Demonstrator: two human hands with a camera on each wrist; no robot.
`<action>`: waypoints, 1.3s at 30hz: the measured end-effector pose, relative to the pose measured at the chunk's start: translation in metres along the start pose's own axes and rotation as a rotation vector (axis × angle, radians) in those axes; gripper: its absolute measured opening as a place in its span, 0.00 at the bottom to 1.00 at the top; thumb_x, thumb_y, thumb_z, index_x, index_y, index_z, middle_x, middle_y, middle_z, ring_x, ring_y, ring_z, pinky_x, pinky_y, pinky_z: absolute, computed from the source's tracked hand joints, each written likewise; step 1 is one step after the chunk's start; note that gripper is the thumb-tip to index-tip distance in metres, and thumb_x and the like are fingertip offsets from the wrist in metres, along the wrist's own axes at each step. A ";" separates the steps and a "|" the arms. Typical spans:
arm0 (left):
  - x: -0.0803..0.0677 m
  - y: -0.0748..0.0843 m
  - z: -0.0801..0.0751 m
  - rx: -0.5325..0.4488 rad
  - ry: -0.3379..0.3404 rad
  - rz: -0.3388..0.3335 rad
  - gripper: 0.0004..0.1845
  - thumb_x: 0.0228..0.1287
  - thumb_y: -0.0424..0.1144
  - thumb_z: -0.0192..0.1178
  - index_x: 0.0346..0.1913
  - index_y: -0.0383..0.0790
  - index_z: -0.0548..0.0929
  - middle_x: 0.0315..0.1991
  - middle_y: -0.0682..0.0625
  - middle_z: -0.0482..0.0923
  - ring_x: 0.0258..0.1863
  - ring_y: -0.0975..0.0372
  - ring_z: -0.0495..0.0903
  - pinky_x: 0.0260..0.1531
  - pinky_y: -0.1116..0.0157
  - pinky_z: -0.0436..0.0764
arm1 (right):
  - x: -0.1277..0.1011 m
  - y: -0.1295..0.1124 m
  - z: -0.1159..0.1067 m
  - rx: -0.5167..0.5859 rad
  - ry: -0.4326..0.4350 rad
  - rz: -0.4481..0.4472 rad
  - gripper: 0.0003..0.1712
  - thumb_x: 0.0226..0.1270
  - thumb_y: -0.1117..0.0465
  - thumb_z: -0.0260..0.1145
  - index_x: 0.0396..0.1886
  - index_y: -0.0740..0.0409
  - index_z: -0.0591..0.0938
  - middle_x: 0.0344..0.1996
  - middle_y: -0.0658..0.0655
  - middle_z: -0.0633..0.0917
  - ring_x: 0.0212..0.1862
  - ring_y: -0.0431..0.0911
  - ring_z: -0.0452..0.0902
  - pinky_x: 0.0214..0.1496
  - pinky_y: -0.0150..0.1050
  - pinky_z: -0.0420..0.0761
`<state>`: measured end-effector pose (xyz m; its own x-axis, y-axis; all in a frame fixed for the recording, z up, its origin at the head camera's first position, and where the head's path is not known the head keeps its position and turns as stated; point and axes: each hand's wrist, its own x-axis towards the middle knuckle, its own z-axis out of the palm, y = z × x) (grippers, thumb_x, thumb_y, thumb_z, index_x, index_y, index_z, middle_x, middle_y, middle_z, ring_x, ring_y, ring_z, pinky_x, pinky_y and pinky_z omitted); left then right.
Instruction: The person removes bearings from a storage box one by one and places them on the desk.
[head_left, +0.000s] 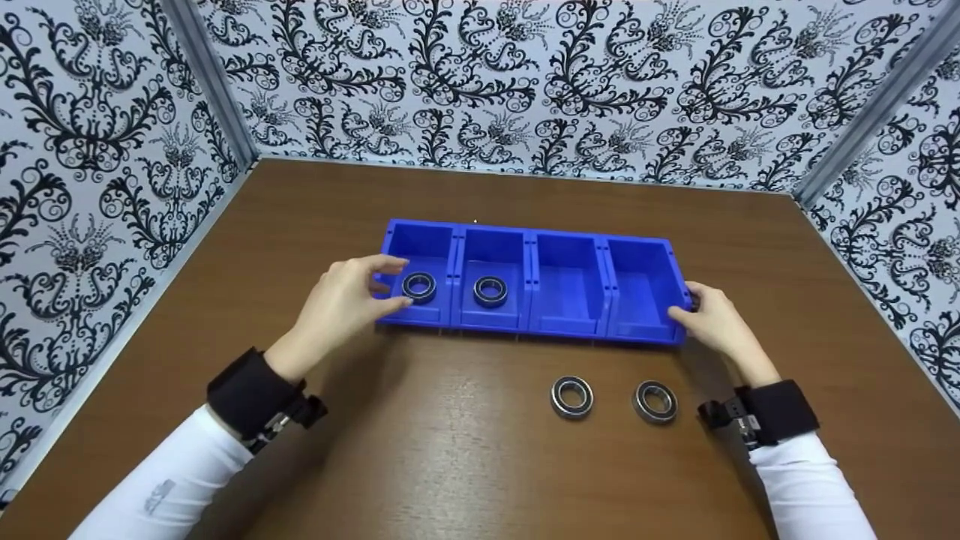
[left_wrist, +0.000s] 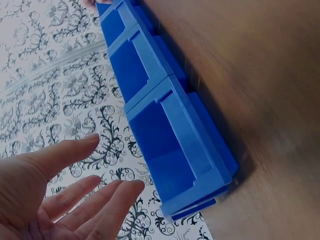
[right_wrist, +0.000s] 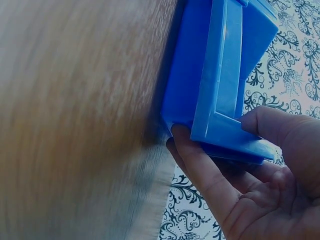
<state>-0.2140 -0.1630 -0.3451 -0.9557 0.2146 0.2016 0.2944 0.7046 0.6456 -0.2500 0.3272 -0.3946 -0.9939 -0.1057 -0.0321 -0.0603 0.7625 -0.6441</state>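
A blue four-compartment bin [head_left: 571, 289] lies across the table. One dark-sealed ball bearing [head_left: 430, 289] lies in its leftmost compartment and another bearing [head_left: 490, 303] in the compartment beside that. My left hand [head_left: 341, 304] is at the bin's left end, thumb and fingers spread; in the left wrist view that hand [left_wrist: 65, 195] is apart from the bin [left_wrist: 175, 140] and holds nothing. At the opposite end my right hand [head_left: 712, 319] grips the end wall. The right wrist view shows the thumb over the rim and fingers [right_wrist: 205, 170] against the outside and underside.
Two more bearings lie on the brown table [head_left: 450, 465] in front of the bin: one bearing [head_left: 571, 413] near the middle, the other bearing [head_left: 655, 418] further right. Patterned wall panels [head_left: 495, 90] enclose the table's back and sides.
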 end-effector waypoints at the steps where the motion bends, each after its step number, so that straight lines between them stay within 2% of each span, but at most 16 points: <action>1: 0.001 0.002 0.000 0.009 -0.005 0.004 0.28 0.60 0.40 0.74 0.63 0.37 0.82 0.59 0.39 0.86 0.48 0.46 0.90 0.49 0.49 0.89 | 0.000 0.000 0.000 0.001 0.000 0.000 0.32 0.71 0.66 0.59 0.69 0.81 0.66 0.45 0.76 0.85 0.29 0.36 0.78 0.28 0.27 0.79; 5: 0.005 0.009 0.003 0.041 -0.021 0.021 0.28 0.60 0.41 0.75 0.63 0.38 0.83 0.59 0.41 0.86 0.48 0.47 0.90 0.49 0.49 0.89 | 0.000 0.000 0.000 0.001 0.004 0.000 0.32 0.70 0.66 0.59 0.69 0.81 0.67 0.44 0.75 0.85 0.29 0.35 0.78 0.28 0.27 0.78; 15: 0.015 0.024 0.009 0.093 -0.053 0.067 0.27 0.58 0.42 0.76 0.62 0.41 0.84 0.60 0.45 0.86 0.49 0.52 0.90 0.48 0.50 0.88 | 0.000 0.002 0.000 0.007 0.001 -0.004 0.32 0.71 0.66 0.58 0.69 0.83 0.66 0.48 0.79 0.83 0.33 0.37 0.79 0.30 0.26 0.79; 25: 0.028 0.036 0.016 0.122 -0.095 0.076 0.27 0.59 0.41 0.75 0.62 0.39 0.84 0.59 0.44 0.86 0.49 0.53 0.89 0.49 0.51 0.88 | 0.000 0.000 -0.001 -0.006 0.004 -0.011 0.31 0.71 0.66 0.59 0.68 0.82 0.67 0.45 0.76 0.84 0.30 0.37 0.78 0.28 0.27 0.78; 32: 0.035 0.041 0.020 0.147 -0.127 0.080 0.27 0.60 0.41 0.74 0.63 0.39 0.83 0.60 0.43 0.86 0.54 0.50 0.87 0.51 0.49 0.87 | 0.000 0.001 -0.001 -0.006 -0.011 -0.006 0.33 0.72 0.64 0.58 0.70 0.82 0.65 0.51 0.81 0.81 0.35 0.43 0.83 0.28 0.28 0.80; 39: 0.043 0.044 0.026 0.154 -0.141 0.108 0.27 0.60 0.39 0.74 0.63 0.38 0.83 0.61 0.43 0.85 0.55 0.50 0.86 0.55 0.50 0.86 | 0.001 0.002 0.000 -0.007 -0.006 -0.004 0.32 0.72 0.65 0.58 0.69 0.82 0.66 0.51 0.81 0.82 0.35 0.42 0.82 0.30 0.27 0.80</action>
<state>-0.2417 -0.1051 -0.3269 -0.9130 0.3791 0.1511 0.4010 0.7649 0.5042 -0.2512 0.3284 -0.3955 -0.9931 -0.1126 -0.0339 -0.0652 0.7666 -0.6388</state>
